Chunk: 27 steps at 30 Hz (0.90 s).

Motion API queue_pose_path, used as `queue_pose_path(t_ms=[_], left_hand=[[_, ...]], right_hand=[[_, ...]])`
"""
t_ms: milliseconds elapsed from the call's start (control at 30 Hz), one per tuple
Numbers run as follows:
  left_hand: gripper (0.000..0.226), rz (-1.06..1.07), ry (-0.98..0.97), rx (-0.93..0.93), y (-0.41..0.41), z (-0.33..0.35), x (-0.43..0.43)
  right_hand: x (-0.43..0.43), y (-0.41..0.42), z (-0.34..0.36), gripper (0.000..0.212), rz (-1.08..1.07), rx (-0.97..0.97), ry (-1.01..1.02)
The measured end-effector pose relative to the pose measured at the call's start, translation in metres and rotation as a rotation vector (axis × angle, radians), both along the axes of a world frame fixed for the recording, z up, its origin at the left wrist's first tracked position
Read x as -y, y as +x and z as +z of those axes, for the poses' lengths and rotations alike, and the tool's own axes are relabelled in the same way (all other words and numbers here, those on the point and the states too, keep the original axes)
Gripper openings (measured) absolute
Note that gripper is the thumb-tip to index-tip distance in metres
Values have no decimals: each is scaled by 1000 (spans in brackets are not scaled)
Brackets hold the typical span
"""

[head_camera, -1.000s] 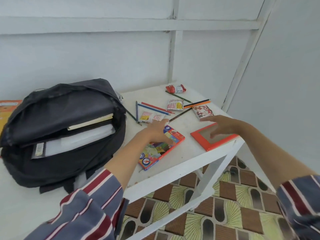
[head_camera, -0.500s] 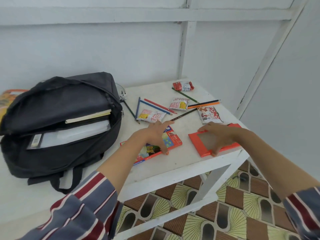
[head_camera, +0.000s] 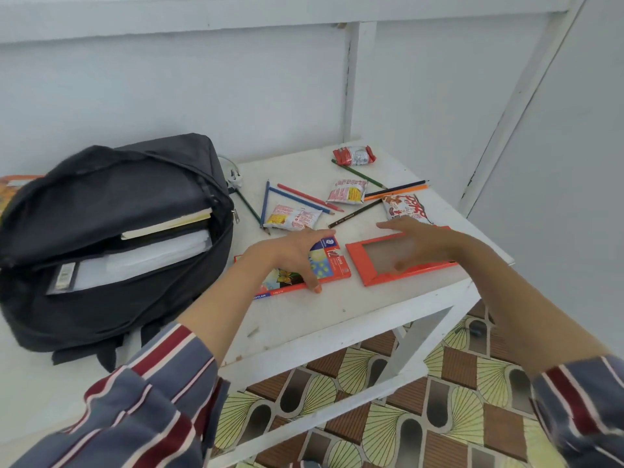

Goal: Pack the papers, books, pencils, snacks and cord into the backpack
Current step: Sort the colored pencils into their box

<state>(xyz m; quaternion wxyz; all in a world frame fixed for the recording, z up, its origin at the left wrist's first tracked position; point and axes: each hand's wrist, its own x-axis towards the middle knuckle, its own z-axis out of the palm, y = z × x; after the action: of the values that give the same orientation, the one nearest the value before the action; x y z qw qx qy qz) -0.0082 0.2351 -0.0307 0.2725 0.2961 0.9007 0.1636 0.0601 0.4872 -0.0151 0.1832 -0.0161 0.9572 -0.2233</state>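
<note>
The black backpack point(head_camera: 101, 298) lies open on the left of the white table point(head_camera: 337, 319), with a book point(head_camera: 169, 224) and white papers point(head_camera: 152, 255) inside. My left hand point(head_camera: 290, 251) spans a colourful pencil box point(head_camera: 334, 265), thumb on its near edge and fingers at its far edge. My right hand point(head_camera: 415, 241), blurred and spread, hovers over or touches an orange tray point(head_camera: 371, 268) beside the box. Loose coloured pencils point(head_camera: 304, 197) and several snack packets point(head_camera: 292, 217) lie behind. A white plug with its cord point(head_camera: 234, 180) shows behind the backpack.
The table's front edge and right corner are close to the orange tray. Below is a patterned tile floor point(head_camera: 439, 417). A white wall stands right behind the table. An orange object point(head_camera: 13, 187) peeks out at the far left behind the backpack.
The pencil box has turned and slid under my left hand. The orange tray has moved left, away from the table's corner, to lie beside the box. My view has shifted.
</note>
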Motion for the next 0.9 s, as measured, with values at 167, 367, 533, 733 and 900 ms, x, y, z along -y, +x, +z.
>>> queue_pose_path(t_ms=[167, 367, 533, 733, 900], left_hand=[[116, 12, 9, -1, -2, -1, 3], [114, 12, 13, -25, 1, 0, 0], [113, 3, -1, -48, 2, 0, -3], [111, 4, 11, -47, 2, 0, -3], [111, 3, 29, -34, 2, -1, -2]], right_hand=[[-43, 10, -5, 42, -555, -336, -67], [-53, 16, -19, 28, -810, -194, 90], [-51, 19, -24, 30, -911, -246, 44], [-45, 24, -19, 36, -863, -224, 64], [-48, 23, -17, 43, -909, -190, -39]])
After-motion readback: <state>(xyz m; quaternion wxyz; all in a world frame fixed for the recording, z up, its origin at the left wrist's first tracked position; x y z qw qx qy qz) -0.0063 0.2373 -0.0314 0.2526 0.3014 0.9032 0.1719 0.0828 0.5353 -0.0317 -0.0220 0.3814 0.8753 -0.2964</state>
